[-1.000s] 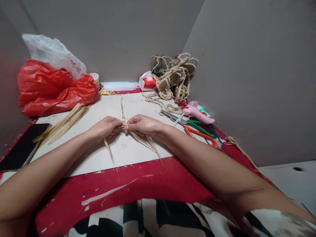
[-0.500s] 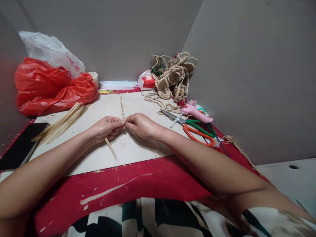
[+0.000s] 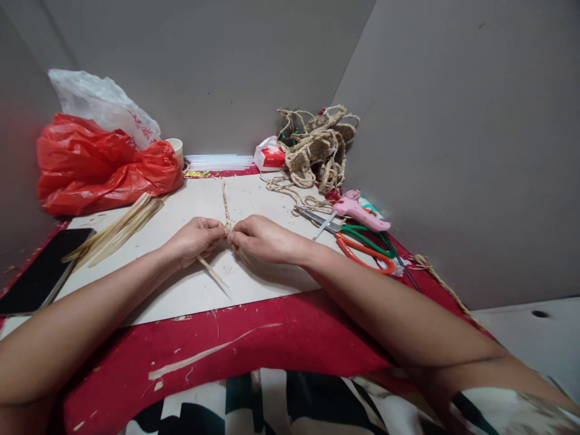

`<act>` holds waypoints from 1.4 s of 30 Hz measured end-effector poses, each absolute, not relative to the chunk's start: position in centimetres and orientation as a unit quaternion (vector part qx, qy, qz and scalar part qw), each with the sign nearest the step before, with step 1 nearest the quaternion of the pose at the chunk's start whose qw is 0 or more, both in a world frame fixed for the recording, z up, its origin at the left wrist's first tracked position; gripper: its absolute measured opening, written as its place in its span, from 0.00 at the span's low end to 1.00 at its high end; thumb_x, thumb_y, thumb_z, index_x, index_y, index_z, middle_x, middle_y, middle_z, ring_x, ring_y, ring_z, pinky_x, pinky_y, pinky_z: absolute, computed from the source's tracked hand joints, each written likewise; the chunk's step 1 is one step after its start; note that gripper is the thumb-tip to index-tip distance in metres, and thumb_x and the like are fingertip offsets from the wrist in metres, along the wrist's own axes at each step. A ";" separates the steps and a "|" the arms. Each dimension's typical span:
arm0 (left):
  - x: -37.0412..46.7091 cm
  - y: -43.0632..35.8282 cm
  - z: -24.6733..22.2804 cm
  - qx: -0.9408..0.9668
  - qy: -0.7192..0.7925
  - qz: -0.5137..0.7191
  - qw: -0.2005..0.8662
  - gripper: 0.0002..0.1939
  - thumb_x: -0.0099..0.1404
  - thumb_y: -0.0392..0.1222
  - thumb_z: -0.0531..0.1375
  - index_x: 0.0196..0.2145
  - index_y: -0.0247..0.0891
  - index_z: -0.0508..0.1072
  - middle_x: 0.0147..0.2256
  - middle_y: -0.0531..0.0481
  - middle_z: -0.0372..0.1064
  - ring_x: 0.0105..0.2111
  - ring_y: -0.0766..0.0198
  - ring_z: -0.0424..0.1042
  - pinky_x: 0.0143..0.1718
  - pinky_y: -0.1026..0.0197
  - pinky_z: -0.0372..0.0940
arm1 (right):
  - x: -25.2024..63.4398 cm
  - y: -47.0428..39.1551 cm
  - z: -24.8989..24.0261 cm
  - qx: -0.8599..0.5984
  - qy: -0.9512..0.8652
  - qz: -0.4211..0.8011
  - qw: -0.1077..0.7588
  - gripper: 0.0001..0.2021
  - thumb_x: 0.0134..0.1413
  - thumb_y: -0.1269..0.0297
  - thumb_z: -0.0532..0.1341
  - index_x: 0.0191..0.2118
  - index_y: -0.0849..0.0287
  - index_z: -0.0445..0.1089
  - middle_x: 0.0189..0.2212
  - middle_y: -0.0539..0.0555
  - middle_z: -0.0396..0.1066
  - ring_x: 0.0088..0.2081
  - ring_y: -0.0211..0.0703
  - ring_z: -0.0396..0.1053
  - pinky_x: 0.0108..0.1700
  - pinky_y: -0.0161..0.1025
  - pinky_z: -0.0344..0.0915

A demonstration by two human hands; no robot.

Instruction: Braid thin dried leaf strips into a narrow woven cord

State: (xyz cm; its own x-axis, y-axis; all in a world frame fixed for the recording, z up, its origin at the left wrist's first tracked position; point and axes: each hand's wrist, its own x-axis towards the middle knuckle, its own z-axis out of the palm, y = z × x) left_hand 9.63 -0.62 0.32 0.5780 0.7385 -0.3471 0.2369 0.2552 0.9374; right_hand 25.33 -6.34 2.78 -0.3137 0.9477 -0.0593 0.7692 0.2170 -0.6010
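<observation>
A thin braid of dried plant fibre (image 3: 226, 202) runs away from me over the white board (image 3: 267, 281). My left hand (image 3: 197, 240) pinches its near end from the left, thumb and fingers closed. From the other side my right hand (image 3: 263, 238) grips the same end, fingertips nearly touching the left ones. One loose pale strand (image 3: 214, 277) sticks out below my left hand toward the board's front edge. The exact crossing of the strands is hidden by my fingers.
Dried flat strips (image 3: 122, 229) lie left, partly over a black phone (image 3: 45, 269). Right are scissors (image 3: 362, 244) and a pink glue gun (image 3: 360, 212). Behind stand a red bag (image 3: 104, 166), a cup (image 3: 176, 147), a tissue pack (image 3: 270, 155) and a woven-rope heap (image 3: 317, 148).
The view has tilted slightly, so everything sits a little lower. The loose strand under my left hand has swung rightward. Both hands still hold the braid's end.
</observation>
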 end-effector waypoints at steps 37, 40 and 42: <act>9.1 -0.4 0.6 0.637 0.376 0.185 0.647 0.09 0.57 0.40 0.62 0.24 0.35 0.66 0.13 0.61 0.48 0.13 0.76 0.44 0.16 0.67 0.38 | 26.2 -4.4 0.8 -0.484 -0.455 0.702 0.258 0.19 0.62 0.65 0.51 0.19 0.59 0.54 0.11 0.41 0.43 0.13 0.27 0.37 0.14 0.28 0.35; 8.7 -0.2 1.0 0.683 0.363 0.142 0.618 0.05 0.59 0.37 0.58 0.26 0.34 0.69 0.14 0.60 0.50 0.13 0.76 0.47 0.16 0.68 0.41 | 25.7 -4.5 0.4 -0.494 -0.407 0.705 0.305 0.17 0.61 0.69 0.51 0.20 0.60 0.56 0.10 0.41 0.42 0.12 0.27 0.35 0.14 0.27 0.35; 8.5 -0.1 1.5 0.701 0.353 0.101 0.612 0.06 0.60 0.36 0.54 0.28 0.34 0.70 0.15 0.58 0.53 0.13 0.76 0.48 0.15 0.68 0.42 | 25.3 -4.8 0.3 -0.510 -0.394 0.688 0.333 0.15 0.60 0.70 0.51 0.22 0.62 0.61 0.09 0.40 0.41 0.12 0.27 0.35 0.13 0.27 0.35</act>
